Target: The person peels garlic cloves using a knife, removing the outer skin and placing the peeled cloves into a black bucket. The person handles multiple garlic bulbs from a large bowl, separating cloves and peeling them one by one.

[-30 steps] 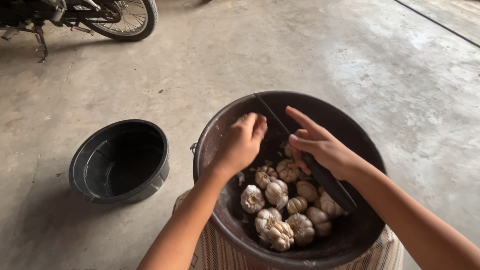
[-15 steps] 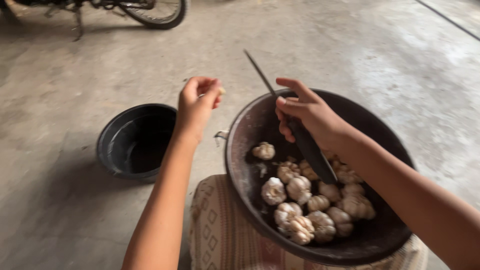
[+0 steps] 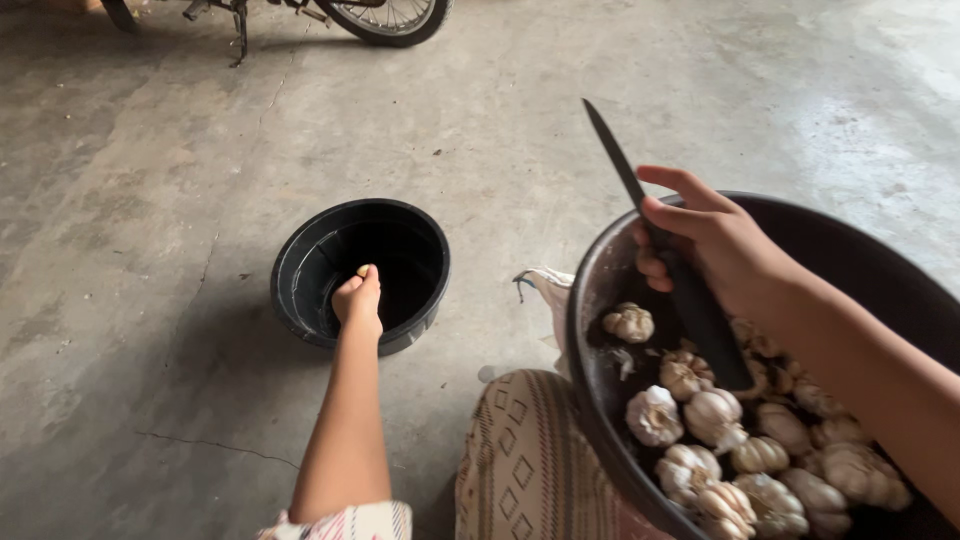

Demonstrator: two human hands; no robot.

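Left hand (image 3: 358, 298), pinching a garlic clove (image 3: 362, 270), hangs over the black tub's (image 3: 300, 300) rim at centre; bare concrete floor (image 3: 150, 200) around. Right hand (image 3: 715, 250) grips a knife (image 3: 640, 200) above the garlic basin (image 3: 590, 300), lower right.

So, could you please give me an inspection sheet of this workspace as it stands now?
Surface: bare concrete floor, stained, with a thin crack at lower left.
Job's things: small black tub on the floor; large dark basin on the person's lap, holding whole garlic bulbs; black knife, blade pointing up and away.
Clutter: pale cloth beside the basin; patterned fabric under it.
Grippers: left hand over the tub, pinching a small pale piece; right hand gripping the knife handle.
Cables: nothing seen.
Surroundings: motorbike wheel and stand at the top edge.
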